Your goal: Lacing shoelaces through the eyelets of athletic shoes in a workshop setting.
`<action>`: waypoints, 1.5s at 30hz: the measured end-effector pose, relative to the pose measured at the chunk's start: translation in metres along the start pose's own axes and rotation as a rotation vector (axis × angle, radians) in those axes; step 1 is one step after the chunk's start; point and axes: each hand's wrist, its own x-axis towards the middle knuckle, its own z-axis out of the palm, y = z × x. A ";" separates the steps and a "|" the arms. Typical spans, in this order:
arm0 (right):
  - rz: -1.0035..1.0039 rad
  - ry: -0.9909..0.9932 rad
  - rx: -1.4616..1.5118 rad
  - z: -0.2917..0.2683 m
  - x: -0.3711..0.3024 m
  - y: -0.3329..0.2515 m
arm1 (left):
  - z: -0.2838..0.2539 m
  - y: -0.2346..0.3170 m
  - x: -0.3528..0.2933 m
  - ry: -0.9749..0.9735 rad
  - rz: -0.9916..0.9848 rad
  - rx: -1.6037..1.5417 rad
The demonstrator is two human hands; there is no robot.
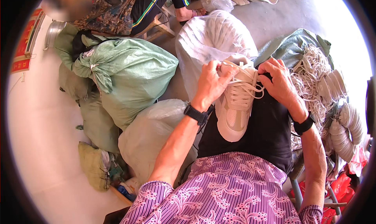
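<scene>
A cream and beige sneaker [232,120] rests on my dark-trousered lap, its toe toward me. Its pale shoelace [244,85] is threaded through the eyelets, with loose loops hanging at the right side. My left hand [214,83] is closed on the sneaker's upper left edge near the top eyelets, thumb and fingers pinching there. At the opposite side, my right hand [281,85] is closed, its fingertips pinched by the shoelace close to the top eyelets. The exact grip of the right fingertips is partly hidden.
Green sacks [135,67] and a translucent plastic bag [152,132] stand on my left. A full white bag [217,34] lies ahead. Bundled pale laces [313,77] hang at my right, above red plastic bags [342,188]. Another person [113,12] sits at the far left.
</scene>
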 end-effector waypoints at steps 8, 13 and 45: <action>-0.068 0.095 0.040 0.004 -0.012 0.013 | 0.013 0.000 0.004 -0.070 -0.332 -0.423; -0.029 0.113 0.144 -0.004 -0.013 0.010 | -0.017 -0.003 0.002 -0.111 -0.465 -0.588; -0.049 0.404 0.650 -0.057 -0.010 -0.021 | -0.110 0.071 0.023 0.359 0.420 0.073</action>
